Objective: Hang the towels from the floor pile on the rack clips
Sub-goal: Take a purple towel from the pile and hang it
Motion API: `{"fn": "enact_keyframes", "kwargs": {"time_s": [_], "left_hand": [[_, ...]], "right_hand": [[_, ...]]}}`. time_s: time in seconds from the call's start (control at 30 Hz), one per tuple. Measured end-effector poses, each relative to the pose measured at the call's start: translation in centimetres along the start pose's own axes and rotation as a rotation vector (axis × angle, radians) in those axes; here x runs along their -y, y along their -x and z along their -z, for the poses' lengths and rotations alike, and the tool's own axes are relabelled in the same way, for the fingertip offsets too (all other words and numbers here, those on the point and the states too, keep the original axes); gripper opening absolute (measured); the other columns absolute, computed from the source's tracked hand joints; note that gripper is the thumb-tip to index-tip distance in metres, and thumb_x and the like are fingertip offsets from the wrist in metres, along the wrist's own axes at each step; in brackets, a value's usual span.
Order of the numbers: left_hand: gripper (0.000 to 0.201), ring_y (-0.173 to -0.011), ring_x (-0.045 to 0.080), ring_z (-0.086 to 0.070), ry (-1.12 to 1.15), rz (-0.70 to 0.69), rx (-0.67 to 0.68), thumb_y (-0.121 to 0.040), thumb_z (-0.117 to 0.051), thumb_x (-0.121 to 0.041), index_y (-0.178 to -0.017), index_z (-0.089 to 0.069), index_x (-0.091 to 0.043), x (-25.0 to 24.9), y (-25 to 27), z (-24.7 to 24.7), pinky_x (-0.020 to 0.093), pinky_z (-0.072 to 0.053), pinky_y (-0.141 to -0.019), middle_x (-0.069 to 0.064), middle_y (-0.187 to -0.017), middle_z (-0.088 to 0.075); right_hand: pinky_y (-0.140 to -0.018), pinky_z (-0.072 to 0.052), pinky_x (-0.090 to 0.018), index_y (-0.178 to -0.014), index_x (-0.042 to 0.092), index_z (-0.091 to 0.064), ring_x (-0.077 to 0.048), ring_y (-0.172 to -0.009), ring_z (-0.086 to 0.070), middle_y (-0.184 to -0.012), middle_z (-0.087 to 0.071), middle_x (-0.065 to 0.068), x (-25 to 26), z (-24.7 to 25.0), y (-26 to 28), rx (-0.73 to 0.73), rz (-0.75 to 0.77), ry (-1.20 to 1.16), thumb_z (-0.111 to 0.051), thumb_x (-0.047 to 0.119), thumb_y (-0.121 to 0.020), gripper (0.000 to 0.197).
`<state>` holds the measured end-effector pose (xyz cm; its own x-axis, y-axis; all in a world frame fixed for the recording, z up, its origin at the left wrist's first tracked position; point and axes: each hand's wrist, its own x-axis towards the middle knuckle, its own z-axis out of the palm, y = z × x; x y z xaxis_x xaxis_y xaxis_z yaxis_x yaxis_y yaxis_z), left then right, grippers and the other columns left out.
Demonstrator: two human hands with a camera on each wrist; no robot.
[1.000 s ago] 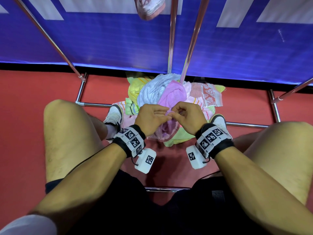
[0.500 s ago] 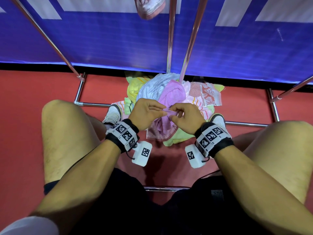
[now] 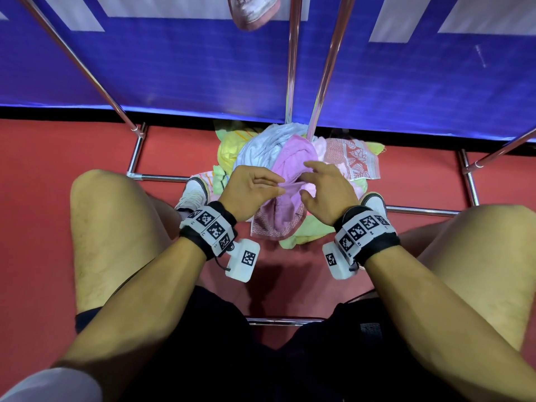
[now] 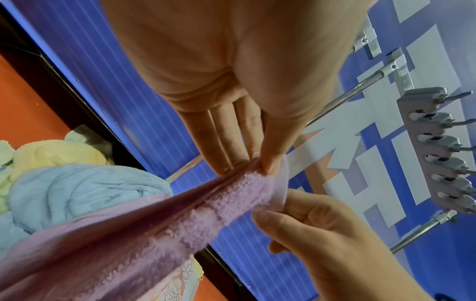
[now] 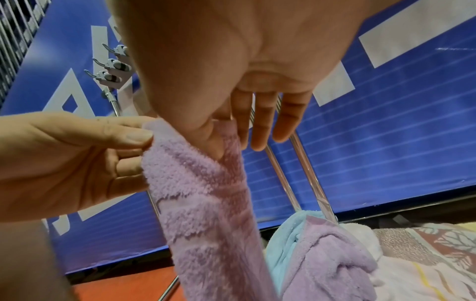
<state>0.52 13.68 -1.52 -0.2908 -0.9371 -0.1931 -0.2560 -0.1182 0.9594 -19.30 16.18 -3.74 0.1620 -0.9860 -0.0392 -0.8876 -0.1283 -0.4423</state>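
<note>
A lilac towel (image 3: 278, 219) rises out of the floor pile (image 3: 261, 146) between my knees. My left hand (image 3: 280, 187) pinches its top edge between thumb and straight fingers; the left wrist view shows this pinch (image 4: 257, 165) close up. My right hand (image 3: 306, 181) is just beside it. Its thumb and index finger hold the same edge (image 5: 226, 142) while the other fingers spread out. The towel (image 5: 206, 203) hangs bunched below both hands. The grey clip bar (image 4: 438, 154) of the rack sits higher up, away from the hands.
The pile also holds a light blue towel (image 3: 269, 143), a yellow one (image 3: 229, 149) and a red-patterned one (image 3: 351, 161). Chrome rack poles (image 3: 293, 68) rise behind it and base rails (image 3: 156, 177) cross the red floor. A pink towel (image 3: 252, 10) hangs above. A blue banner backs everything.
Both hands have lifted the lilac towel's edge higher and moved slightly apart. The right hand's fingers have gone from curled to spread out.
</note>
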Motion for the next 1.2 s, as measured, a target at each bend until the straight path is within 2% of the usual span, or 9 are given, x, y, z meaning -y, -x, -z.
{"fn": "enact_keyframes", "kwargs": {"time_s": [0.1, 0.23, 0.3, 0.43, 0.6, 0.73, 0.83, 1.0, 1.2], "left_hand": [[0.022, -0.064, 0.0, -0.064, 0.021, -0.035, -0.099, -0.076, -0.077, 0.009, -0.084, -0.072, -0.011, -0.1, -0.5, 0.3, 0.015, -0.053, -0.068, -0.013, -0.067, -0.069], [0.026, -0.064, 0.004, -0.062, 0.083, -0.074, -0.203, -0.078, -0.076, 0.006, -0.082, -0.07, -0.019, -0.4, -0.6, 0.7, 0.024, -0.055, -0.072, -0.011, -0.064, -0.067], [0.023, -0.064, 0.003, -0.058, 0.089, -0.116, -0.233, -0.08, -0.073, 0.006, -0.083, -0.069, -0.016, -0.8, -0.5, 0.9, 0.022, -0.051, -0.07, -0.01, -0.066, -0.065], [0.019, -0.071, -0.003, -0.061, 0.094, -0.203, -0.281, -0.083, -0.068, 0.009, -0.087, -0.065, -0.01, -1.7, -0.1, 2.1, 0.015, -0.05, -0.071, -0.002, -0.079, -0.065], [0.029, -0.072, -0.002, -0.06, 0.106, -0.215, -0.305, -0.084, -0.063, 0.013, -0.084, -0.06, -0.016, -2.5, 0.0, 3.0, 0.015, -0.047, -0.071, -0.001, -0.082, -0.063], [0.025, -0.07, -0.002, -0.058, 0.091, -0.248, -0.294, -0.084, -0.061, 0.013, -0.086, -0.059, -0.011, -5.0, 0.0, 3.6, 0.014, -0.047, -0.071, -0.001, -0.079, -0.061], [0.027, -0.061, -0.001, -0.054, 0.137, -0.274, -0.319, -0.086, -0.06, 0.013, -0.085, -0.057, -0.014, -8.4, 0.1, 4.4, 0.015, -0.047, -0.062, 0.0, -0.074, -0.058], [0.022, -0.064, 0.008, -0.056, 0.261, -0.39, -0.321, -0.089, -0.061, 0.006, -0.088, -0.059, -0.016, -16.4, 0.1, 6.3, 0.028, -0.051, -0.064, 0.001, -0.074, -0.062], [0.023, -0.064, 0.012, -0.058, 0.296, -0.51, -0.294, -0.091, -0.057, 0.007, -0.09, -0.058, -0.016, -25.7, 1.5, 8.4, 0.027, -0.05, -0.06, -0.011, -0.064, -0.067]], "right_hand": [[-0.085, -0.051, -0.042, -0.106, 0.014, -0.072, -0.032, -0.104, -0.059, -0.111, -0.068, -0.005, 0.6, 0.4, -0.1, -0.194, -0.014, -0.121, -0.058, 0.015, -0.087, 0.023], [-0.086, -0.049, -0.029, -0.095, 0.011, -0.075, -0.024, -0.095, -0.063, -0.099, -0.071, -0.004, 1.6, 0.7, -1.1, -0.505, 0.027, -0.254, -0.064, 0.009, -0.082, 0.018], [-0.077, -0.047, -0.021, -0.087, 0.009, -0.074, -0.017, -0.078, -0.06, -0.087, -0.069, -0.004, 2.9, 1.0, -1.8, -0.58, 0.047, -0.374, -0.065, 0.003, -0.077, 0.015], [-0.058, -0.044, -0.029, -0.082, 0.013, -0.064, -0.019, -0.056, -0.048, -0.067, -0.057, -0.007, 4.3, 1.3, -2.5, -0.523, 0.036, -0.528, -0.065, 0.004, -0.076, 0.011], [-0.055, -0.039, -0.02, -0.107, 0.026, -0.054, -0.005, -0.052, -0.042, -0.073, -0.056, 0.009, 5.2, 2.0, -2.8, -0.398, -0.09, -0.753, -0.073, 0.002, -0.078, 0.042], [-0.061, -0.039, -0.016, -0.082, 0.017, -0.066, -0.001, -0.059, -0.045, -0.074, -0.059, -0.002, 6.5, 4.4, -3.0, -0.338, -0.055, -0.758, -0.077, 0.007, -0.079, 0.015], [-0.068, -0.043, -0.019, -0.076, 0.024, -0.056, -0.007, -0.073, -0.053, -0.078, -0.058, 0.003, 7.9, 7.4, -3.7, -0.352, 0.0, -0.798, -0.073, 0.011, -0.084, 0.023], [-0.061, -0.039, -0.019, -0.077, 0.022, -0.048, -0.005, -0.062, -0.046, -0.068, -0.05, 0.008, 12.1, 15.0, -4.6, -0.464, 0.132, -0.884, -0.065, 0.01, -0.089, 0.025], [-0.059, -0.043, -0.026, -0.077, 0.023, -0.051, -0.009, -0.06, -0.051, -0.068, -0.058, 0.002, 16.9, 23.6, -4.8, -0.633, 0.228, -0.849, -0.07, 0.017, -0.085, 0.021]]}}
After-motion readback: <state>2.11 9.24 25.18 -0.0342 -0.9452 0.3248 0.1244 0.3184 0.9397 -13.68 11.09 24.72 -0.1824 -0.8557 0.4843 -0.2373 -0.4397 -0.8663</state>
